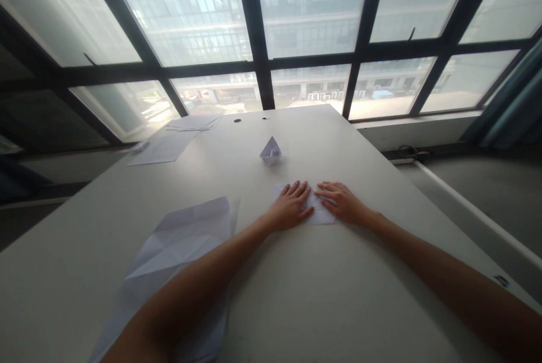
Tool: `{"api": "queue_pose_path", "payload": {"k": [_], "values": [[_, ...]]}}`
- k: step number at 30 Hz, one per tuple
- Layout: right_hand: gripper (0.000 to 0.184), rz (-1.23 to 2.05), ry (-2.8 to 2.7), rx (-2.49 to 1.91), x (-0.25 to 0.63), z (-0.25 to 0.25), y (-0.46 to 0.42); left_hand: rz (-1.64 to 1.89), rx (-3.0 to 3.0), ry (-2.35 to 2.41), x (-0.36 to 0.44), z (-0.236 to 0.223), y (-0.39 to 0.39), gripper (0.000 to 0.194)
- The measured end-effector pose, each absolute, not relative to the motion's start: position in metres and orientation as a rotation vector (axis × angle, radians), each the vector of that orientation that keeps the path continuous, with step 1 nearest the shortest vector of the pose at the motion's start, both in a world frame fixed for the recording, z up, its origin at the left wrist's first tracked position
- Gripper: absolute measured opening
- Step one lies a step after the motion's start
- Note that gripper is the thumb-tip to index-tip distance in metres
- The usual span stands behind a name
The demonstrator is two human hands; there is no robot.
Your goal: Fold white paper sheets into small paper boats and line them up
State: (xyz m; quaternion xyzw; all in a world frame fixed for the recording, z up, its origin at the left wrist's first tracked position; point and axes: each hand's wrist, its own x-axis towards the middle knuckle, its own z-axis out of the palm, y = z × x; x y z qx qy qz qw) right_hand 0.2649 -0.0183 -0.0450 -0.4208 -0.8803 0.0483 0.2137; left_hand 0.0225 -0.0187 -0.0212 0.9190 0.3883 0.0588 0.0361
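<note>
A small piece of folded white paper (pixel 322 217) lies flat on the white table. My left hand (pixel 293 206) rests palm down on its left part, fingers spread. On its right part lies my right hand (pixel 342 202), palm down with the fingers stretched out and a little apart. The two hands cover much of the paper, so its full outline is hidden. Just beyond them stands a folded paper boat (pixel 271 151) with a pointed peak, touched by neither hand.
A large creased sheet of paper (pixel 182 239) lies at the left, partly under my left forearm. Flat white sheets (pixel 167 145) lie at the far left of the table (pixel 271 295). Dark-framed windows (pixel 262 86) stand behind the far edge. A white rail (pixel 474 208) runs at the right.
</note>
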Motion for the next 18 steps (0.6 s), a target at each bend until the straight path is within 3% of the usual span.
{"api": "queue_pose_path", "payload": {"k": [18], "values": [[0.037, 0.099, -2.426, -1.144, 0.2665, -0.0479, -0.0166, 0.214, 2.829, 1.183, 0.0229, -0.0252, -0.017, 0.069]]}}
